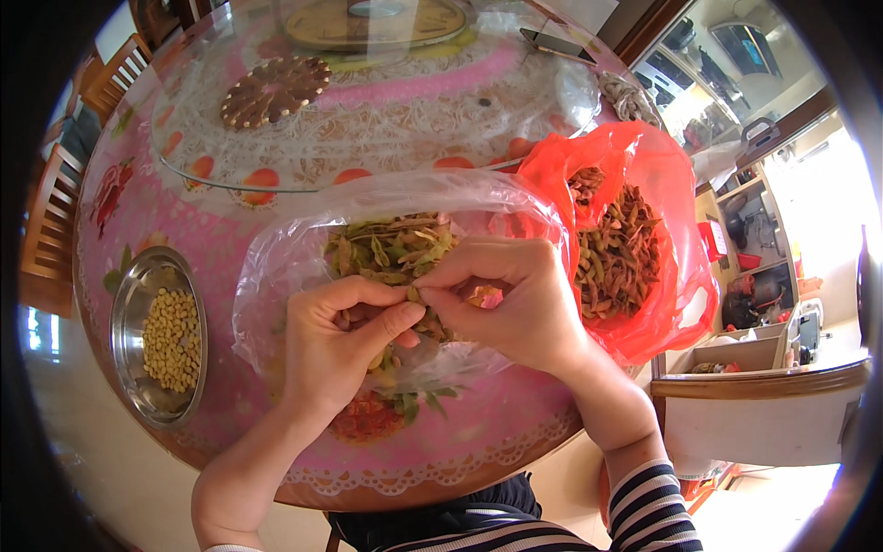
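My left hand point(345, 322) and my right hand point(510, 299) meet over a clear plastic bag point(285, 253) in the middle of the table. Between their fingertips is a small green bean pod point(415, 295), pinched from both sides and mostly covered by the fingers. Under and behind the hands, a heap of green-brown pods point(386, 247) lies in the clear bag. To the left stands a steel bowl point(126, 317) with shelled yellow beans point(173, 340) in it. On the right, a red plastic bag point(685, 202) gapes around a pile of browner pods point(618, 258).
The round table has a pink patterned cloth point(221, 322) and a raised glass turntable point(405, 120). On the turntable are a brown round trivet point(276, 90) and, at its far right edge, a phone point(557, 45). Wooden chairs point(53, 221) stand left; an open drawer point(736, 354) is at right.
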A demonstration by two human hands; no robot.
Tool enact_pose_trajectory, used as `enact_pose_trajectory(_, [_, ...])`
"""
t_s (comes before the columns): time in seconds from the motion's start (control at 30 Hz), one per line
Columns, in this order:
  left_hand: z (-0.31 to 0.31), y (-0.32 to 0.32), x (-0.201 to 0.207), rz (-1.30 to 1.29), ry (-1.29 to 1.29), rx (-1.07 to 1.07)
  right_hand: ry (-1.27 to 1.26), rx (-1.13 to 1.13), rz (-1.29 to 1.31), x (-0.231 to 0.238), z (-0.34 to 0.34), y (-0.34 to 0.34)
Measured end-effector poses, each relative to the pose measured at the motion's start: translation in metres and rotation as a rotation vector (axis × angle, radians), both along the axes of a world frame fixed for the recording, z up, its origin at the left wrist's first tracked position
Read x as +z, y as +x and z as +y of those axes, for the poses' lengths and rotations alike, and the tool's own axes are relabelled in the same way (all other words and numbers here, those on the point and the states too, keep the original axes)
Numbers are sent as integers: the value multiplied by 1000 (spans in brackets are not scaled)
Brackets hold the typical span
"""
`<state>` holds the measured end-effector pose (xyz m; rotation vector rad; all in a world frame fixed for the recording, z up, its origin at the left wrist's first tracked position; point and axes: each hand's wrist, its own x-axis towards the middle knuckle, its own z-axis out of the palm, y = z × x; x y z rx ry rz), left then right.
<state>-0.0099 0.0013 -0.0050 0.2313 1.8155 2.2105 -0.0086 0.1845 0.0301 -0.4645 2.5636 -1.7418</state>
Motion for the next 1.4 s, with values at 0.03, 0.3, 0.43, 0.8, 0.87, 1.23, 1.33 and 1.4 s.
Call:
enact_pose_trajectory(0.03, [0,0,0,3,9,5,-11,4,19,1,1,0])
enact_pose_trajectory(0.3, [2,1,-1,19,-17,10,-38,61,-113,2,4,-2])
enact_pose_trajectory(0.43, [2,3,-2,41,-17,20,-100,50,-159,1,0,0])
enact_pose_trajectory(0.8, [3,4,-3,36,183,5,-249,-36,-175,-3,-9,5])
enact_pose_trajectory(0.87, [3,3,-5,-53,224,-5,-321,-55,-234,-3,-10,6])
enact_pose_trajectory(1.23, [-1,-3,-4,-340,482,-87,-8,-77,250,-8,-11,2])
enact_pose_trajectory(1.33, [-3,-4,-4,-327,472,-94,0,-59,318,-9,-12,2])
enact_pose_trajectory(1.4, [-3,-5,-5,-333,448,-76,-43,-73,244,-8,-12,4])
